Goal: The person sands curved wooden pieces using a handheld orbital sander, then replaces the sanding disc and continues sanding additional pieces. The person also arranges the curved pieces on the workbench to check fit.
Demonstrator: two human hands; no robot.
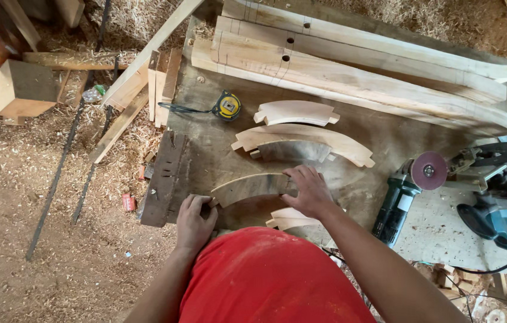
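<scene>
A curved, grey-brown wooden piece [247,186] lies on the dark workbench [205,131] in front of me. My left hand [195,221] grips its left end. My right hand [307,190] presses down on its right end, fingers spread over the top. Under my right wrist a pale curved piece [286,219] partly shows. Farther back lie more curved pieces: a small pale one [295,112], a long pale one [304,139] and a darker one [292,151] tucked against it.
A yellow tape measure [227,106] sits at the bench's left back. Long curved planks [361,66] fill the back. An angle grinder [409,191] and a blue power tool [504,203] rest at right. A dark plank [163,179] lies on the bench's left edge. Sawdust and offcuts cover the floor.
</scene>
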